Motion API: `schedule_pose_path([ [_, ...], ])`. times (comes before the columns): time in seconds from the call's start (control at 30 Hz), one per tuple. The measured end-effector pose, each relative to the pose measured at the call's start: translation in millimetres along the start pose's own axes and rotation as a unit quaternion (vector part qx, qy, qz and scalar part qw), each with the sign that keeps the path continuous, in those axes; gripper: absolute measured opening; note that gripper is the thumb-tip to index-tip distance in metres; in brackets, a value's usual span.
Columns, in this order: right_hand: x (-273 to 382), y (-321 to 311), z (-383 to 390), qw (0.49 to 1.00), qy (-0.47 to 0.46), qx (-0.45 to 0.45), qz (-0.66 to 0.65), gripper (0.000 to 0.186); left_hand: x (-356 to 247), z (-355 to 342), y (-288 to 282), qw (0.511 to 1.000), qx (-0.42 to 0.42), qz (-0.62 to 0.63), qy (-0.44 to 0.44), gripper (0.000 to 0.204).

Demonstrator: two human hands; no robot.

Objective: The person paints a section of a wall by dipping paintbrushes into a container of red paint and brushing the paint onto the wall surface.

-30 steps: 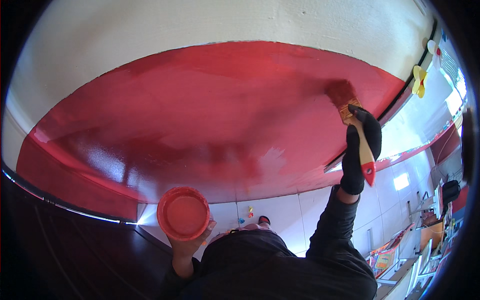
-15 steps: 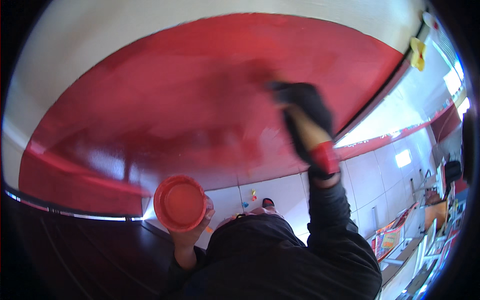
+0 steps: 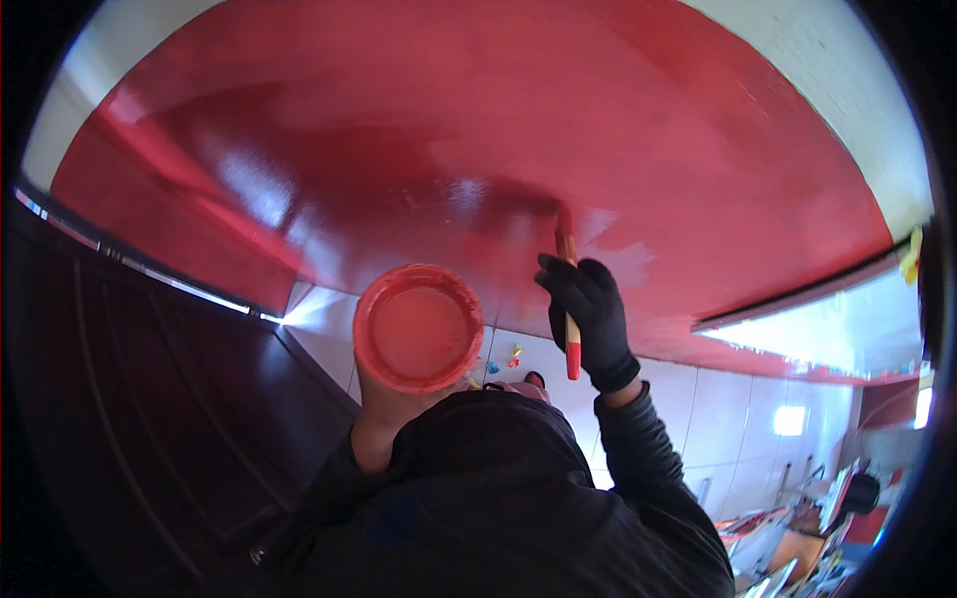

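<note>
My left hand (image 3: 384, 401), bare, is wrapped round a round red paint tub (image 3: 365, 331) from below; most of its fingers are hidden behind it. Smooth red paint (image 3: 419, 324) shows inside the tub. In a black glove, my right hand (image 3: 600, 314) grips a paintbrush (image 3: 566, 246) with a pale wooden handle and red end. Its red-coated bristles point up and meet the red wall (image 3: 598, 100), or come very close to it. Around the bristles the wall has dark, glossy wet-looking streaks and a few paler patches.
Above the red area the wall is cream (image 3: 807, 60). A dark panelled door (image 3: 150, 399) fills the lower left. Pale floor tiles (image 3: 663, 409) carry small coloured scraps (image 3: 515, 355). Chairs and clutter (image 3: 797, 543) stand at the lower right, below a white ledge-like surface (image 3: 837, 319).
My right hand has come down the wall with the brush, which is now sharp instead of blurred. The tub in my left hand is higher and farther right in view; the whole view has shifted.
</note>
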State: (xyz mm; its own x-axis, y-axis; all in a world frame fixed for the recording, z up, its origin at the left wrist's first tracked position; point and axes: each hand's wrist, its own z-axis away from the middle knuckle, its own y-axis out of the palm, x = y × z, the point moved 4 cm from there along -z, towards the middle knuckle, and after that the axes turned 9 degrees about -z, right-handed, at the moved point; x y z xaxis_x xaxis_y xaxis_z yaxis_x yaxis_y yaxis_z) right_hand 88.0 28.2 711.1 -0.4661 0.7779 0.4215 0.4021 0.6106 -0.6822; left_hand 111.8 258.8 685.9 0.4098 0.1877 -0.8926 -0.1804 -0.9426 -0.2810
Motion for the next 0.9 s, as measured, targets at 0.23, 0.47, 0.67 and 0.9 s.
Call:
schedule_pose_path([
  [0.23,-18,19,63,0.972,0.172,-0.112,-0.113,0.026,-13,0,-6,0.998,-0.039,0.037,-0.02,0.085],
  [0.47,-36,11,82,0.868,0.343,-0.166,-0.32,0.033,-15,0,-14,0.997,-0.049,0.052,0.014,0.085],
  [0.67,-38,7,71,0.819,0.355,-0.199,-0.403,0.025,-18,-1,-5,0.998,-0.028,0.054,0.016,0.083],
  [0.9,-18,0,52,0.757,0.364,-0.194,-0.507,0.026,-30,-6,-9,0.999,-0.023,0.033,0.018,0.083],
])
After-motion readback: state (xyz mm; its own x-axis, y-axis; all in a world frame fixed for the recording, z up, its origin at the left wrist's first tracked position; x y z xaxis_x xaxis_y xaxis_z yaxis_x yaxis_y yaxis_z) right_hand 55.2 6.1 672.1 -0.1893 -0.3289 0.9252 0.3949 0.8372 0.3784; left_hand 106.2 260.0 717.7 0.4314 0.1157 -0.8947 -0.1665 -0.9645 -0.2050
